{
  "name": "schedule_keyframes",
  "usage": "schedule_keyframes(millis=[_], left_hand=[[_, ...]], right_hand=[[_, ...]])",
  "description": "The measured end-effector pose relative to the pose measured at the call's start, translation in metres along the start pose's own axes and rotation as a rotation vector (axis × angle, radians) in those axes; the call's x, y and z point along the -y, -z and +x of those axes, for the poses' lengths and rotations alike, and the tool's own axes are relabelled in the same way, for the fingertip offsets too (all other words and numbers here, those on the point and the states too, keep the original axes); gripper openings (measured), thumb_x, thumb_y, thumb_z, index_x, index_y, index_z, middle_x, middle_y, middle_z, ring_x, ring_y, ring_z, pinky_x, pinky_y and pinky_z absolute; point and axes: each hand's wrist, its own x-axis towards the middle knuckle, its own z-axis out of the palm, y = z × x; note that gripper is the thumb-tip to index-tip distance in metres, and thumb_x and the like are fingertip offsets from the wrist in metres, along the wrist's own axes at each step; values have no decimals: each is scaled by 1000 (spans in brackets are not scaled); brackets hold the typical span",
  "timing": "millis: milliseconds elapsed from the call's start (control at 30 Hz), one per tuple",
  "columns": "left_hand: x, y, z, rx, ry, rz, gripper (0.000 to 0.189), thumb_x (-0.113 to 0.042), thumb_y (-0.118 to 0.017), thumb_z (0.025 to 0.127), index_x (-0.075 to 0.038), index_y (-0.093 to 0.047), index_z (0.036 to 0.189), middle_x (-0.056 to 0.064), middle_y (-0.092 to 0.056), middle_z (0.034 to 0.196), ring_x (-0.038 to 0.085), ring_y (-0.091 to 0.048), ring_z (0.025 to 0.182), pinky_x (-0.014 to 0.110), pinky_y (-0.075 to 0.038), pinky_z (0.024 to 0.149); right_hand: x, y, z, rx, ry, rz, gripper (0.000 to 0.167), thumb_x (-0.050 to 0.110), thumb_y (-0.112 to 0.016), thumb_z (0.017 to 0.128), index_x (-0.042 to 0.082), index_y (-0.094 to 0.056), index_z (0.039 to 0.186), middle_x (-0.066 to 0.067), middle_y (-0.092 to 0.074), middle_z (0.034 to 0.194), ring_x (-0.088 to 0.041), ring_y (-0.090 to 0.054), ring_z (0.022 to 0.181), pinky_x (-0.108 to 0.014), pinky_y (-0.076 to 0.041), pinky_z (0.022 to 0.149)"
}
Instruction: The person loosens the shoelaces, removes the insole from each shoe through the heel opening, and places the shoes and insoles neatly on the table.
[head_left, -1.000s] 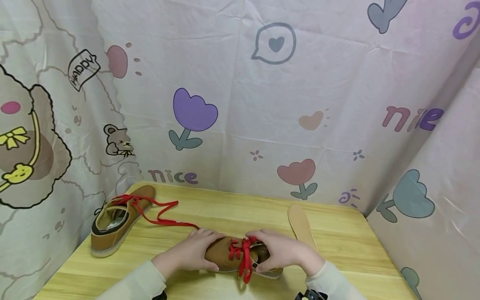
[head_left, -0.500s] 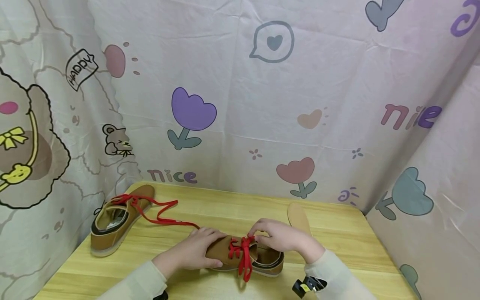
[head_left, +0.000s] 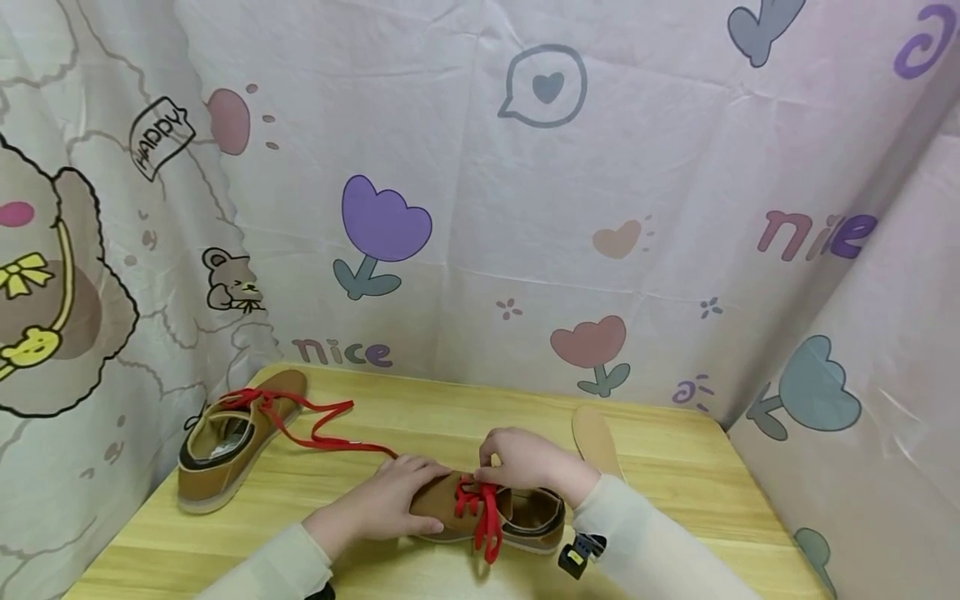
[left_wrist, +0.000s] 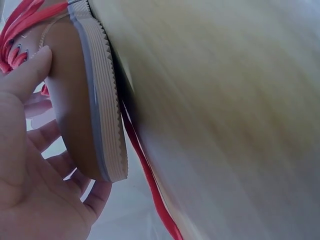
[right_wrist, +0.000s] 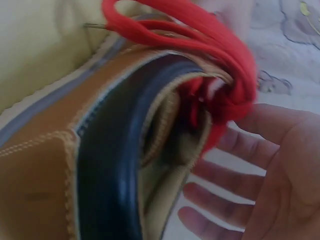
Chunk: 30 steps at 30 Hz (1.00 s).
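Observation:
A brown leather shoe point(head_left: 438, 502) lies on the table, toe to the left, its red shoelace point(head_left: 489, 533) tied in a bow with loops hanging toward me. My left hand point(head_left: 384, 502) grips the toe; in the left wrist view its thumb lies on the upper and the fingers wrap the far side. My right hand point(head_left: 528, 460) is at the bow's far side, pinching the shoelace between thumb and forefinger, its other fingers spread in the right wrist view. The exact pinch spot is partly hidden behind the knot point(right_wrist: 235, 102).
A second brown shoe point(head_left: 217, 479) stands at the table's left edge, its long red lace point(head_left: 322, 442) trailing toward my left hand. A tan insole point(head_left: 596, 435) lies behind my right hand. Printed curtains point(head_left: 465, 167) enclose the back and sides.
My right hand has left the shoe's heel opening and moved leftward to the bow, where it now pinches the lace. My left hand stays on the toe.

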Motion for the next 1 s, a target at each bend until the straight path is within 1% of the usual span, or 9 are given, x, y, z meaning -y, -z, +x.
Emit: schedule_keyframes(millis=[100, 167, 267, 333, 500, 600, 700, 867, 1000], left_hand=[[0, 0, 0, 3, 1, -2, 75, -68, -64, 86, -20, -54, 143, 1, -56, 139, 26, -49, 127, 56, -38, 104], [-1, 0, 0, 4, 5, -8, 75, -67, -65, 86, -20, -55, 143, 1, -56, 139, 26, -49, 127, 57, -38, 104], [0, 1, 0, 4, 13, -16, 74, -66, -66, 86, -20, -55, 143, 1, -56, 139, 27, -50, 127, 57, -38, 104], [0, 1, -1, 5, 19, -21, 74, -66, -66, 85, -19, -55, 142, 1, -56, 139, 27, -50, 127, 57, -37, 104], [0, 1, 0, 10, 22, -23, 75, -66, -67, 85, -20, -55, 143, 1, -56, 139, 27, -50, 127, 57, -37, 104], [-1, 1, 0, 10, 19, -24, 74, -65, -68, 85, -20, -55, 143, 0, -56, 140, 26, -50, 126, 57, -38, 104], [-1, 1, 1, 9, 17, -25, 74, -65, -68, 84, -21, -55, 143, 0, -56, 140, 26, -50, 127, 57, -38, 104], [0, 1, 1, 13, 28, -30, 76, -65, -69, 84, -20, -55, 143, 1, -56, 141, 27, -49, 128, 58, -37, 105], [1, 0, 1, 21, 33, -33, 77, -66, -68, 83, -21, -55, 144, 1, -55, 142, 27, -48, 129, 58, -36, 106]], right_hand=[[4, -5, 4, 29, -58, -16, 31, 34, -71, 92, 23, -61, 65, 12, -57, 71, -7, -50, 65, -23, -43, 60], [5, -6, 6, 44, -93, 5, 39, 36, -72, 91, 21, -56, 59, 12, -49, 58, -7, -44, 55, -23, -38, 52], [6, -7, 9, 72, -120, 28, 48, 40, -72, 90, 20, -48, 53, 13, -39, 49, -5, -37, 47, -21, -31, 47], [5, -6, 11, 95, -114, 46, 48, 36, -73, 89, 20, -46, 52, 13, -35, 47, -5, -34, 46, -20, -29, 46], [2, 0, 14, 123, -38, 67, 31, 17, -70, 84, 20, -55, 56, 14, -45, 55, -5, -40, 53, -20, -35, 53], [-1, 6, 15, 98, -2, 67, 26, 13, -69, 85, 19, -61, 61, 13, -53, 63, -5, -44, 58, -22, -40, 59], [-5, 15, 15, 58, 9, 73, 27, 12, -68, 90, 17, -63, 64, 11, -56, 69, -6, -44, 60, -25, -42, 61], [-20, 29, 18, 4, -13, 113, 28, 10, -65, 96, 12, -62, 69, 5, -54, 70, -7, -39, 57, -26, -36, 57], [-37, 36, 19, -41, -71, 131, 25, 12, -65, 98, 11, -63, 73, 4, -53, 72, -8, -38, 57, -25, -35, 57]])
